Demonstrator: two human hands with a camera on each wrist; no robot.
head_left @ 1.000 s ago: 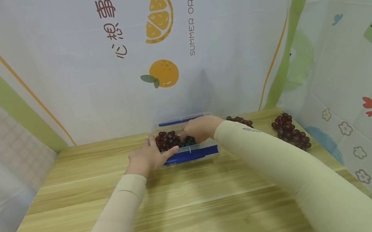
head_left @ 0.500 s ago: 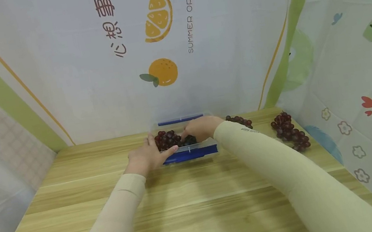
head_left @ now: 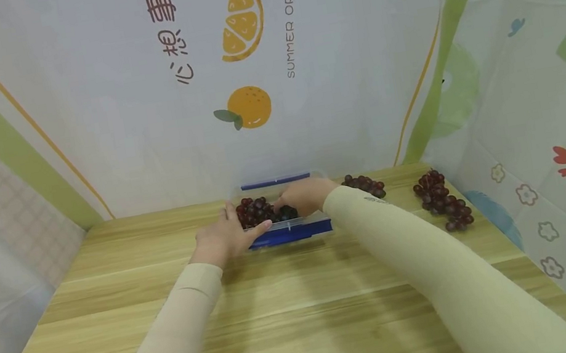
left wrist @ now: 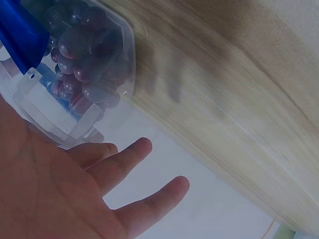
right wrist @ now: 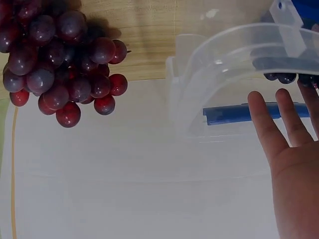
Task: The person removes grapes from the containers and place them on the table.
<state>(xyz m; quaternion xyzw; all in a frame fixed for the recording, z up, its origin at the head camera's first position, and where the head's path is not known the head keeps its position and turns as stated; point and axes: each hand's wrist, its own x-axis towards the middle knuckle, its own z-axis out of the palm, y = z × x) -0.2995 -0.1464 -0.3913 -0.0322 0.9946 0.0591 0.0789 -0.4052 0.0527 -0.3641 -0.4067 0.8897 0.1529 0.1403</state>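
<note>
A clear plastic box (head_left: 318,217) with blue clips stands at the table's back edge. Inside it a bunch of red grapes (head_left: 252,213) lies at the left, beside dark grapes (head_left: 288,214). My left hand (head_left: 219,237) rests against the box's left end, thumb along the front rim; its other fingers (left wrist: 154,204) look straight in the left wrist view. Over the right side of the box, my right hand (head_left: 308,194) reaches in. Its outer fingers (right wrist: 266,124) are extended, and one finger reaches the dark grapes. Its thumb is hidden.
Right of the box lies a bunch of red grapes (head_left: 366,186), partly behind the right sleeve (head_left: 410,230). Another bunch of red grapes (head_left: 441,200) lies near the table's right edge. Printed cloth (head_left: 278,146) hangs directly behind the wooden table (head_left: 296,324).
Both hands stay almost where they were on and in the box. The right forearm has shifted slightly, showing more of the bunches at the right. The head view tilts a little.
</note>
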